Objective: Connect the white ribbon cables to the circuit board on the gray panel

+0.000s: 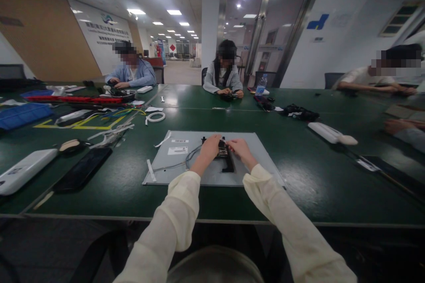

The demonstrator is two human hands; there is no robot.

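Observation:
A black bracket-like part (228, 164) with a small metallic section lies on a grey panel (252, 159). Over its upper left side is my left hand (210, 149), fingers closed at the part. From the right, my right hand (240, 147) reaches in, its fingertips pinched at the part's upper edge on something too small to make out. A grey cable (191, 157) runs from the part to the left across the panel. White strips (151, 170) and a label (178, 151) are on the panel's left side.
On the green table (299, 177) at left are a black phone (83, 170), a white device (28, 171), a blue tray (23, 116) and a white coil (155, 117). Another white device (327, 133) lies right. Several people sit around; a bottle (261, 85) stands at the far side.

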